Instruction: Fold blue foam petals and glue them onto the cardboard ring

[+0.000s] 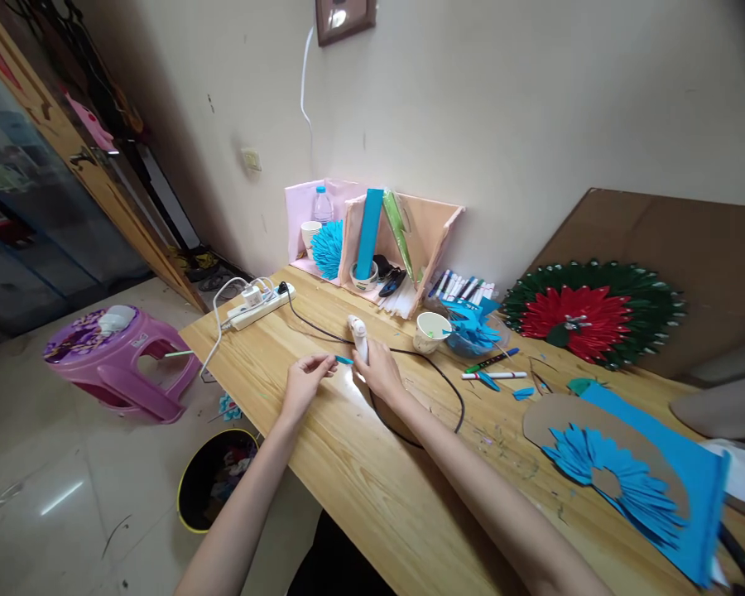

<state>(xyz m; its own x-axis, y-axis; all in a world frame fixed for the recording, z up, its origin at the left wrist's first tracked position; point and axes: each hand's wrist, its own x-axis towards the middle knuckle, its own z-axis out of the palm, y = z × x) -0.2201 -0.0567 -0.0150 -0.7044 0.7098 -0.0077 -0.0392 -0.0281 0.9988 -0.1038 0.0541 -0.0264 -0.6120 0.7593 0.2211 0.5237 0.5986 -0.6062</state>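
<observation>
My left hand (303,382) pinching a small blue paper piece (344,360), my right hand (380,370) wrapped around the white glue gun (358,335), both near the bench's (360,480) left edge.

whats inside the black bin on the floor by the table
The black bin holds mixed scraps, with bits of blue, red and white showing. The left forearm and the table edge cover its right side, so the rest is hidden.

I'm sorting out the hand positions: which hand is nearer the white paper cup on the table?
Right. The right hand, gripping the glue gun, sits just left of the paper cup. The left hand, pinching a small blue piece, is farther left.
</observation>
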